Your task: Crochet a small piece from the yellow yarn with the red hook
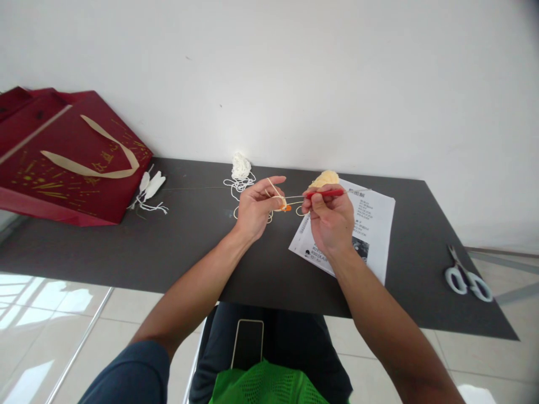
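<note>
Phone [247, 343]: on the lap, below the near edge of the worktop [168, 241].
Scissors [467, 276]: on the worktop, well to the right of both hands.
Sheet [381, 224]: flat, partly beneath the right hand [332, 221] and forearm.
Right grip: closed, thumb and fingers pinching the hook [336, 192] by its red handle.
Left grip: the left hand [257, 206] pinches the piece [287, 208]; a pale strand crosses one finger.
Piece position: directly left of the right grip, above the worktop; left hand nearer, in contact.
Piece axis: cannot tell, fingers cover it.
Hook axis: near level, side to side, shaft pointing left at the piece.
Tip engagement: too small to tell.
Cream ball [326, 179]: just beyond the right hand.
White ball [241, 166]: farther, by the wall [269, 73].
</note>
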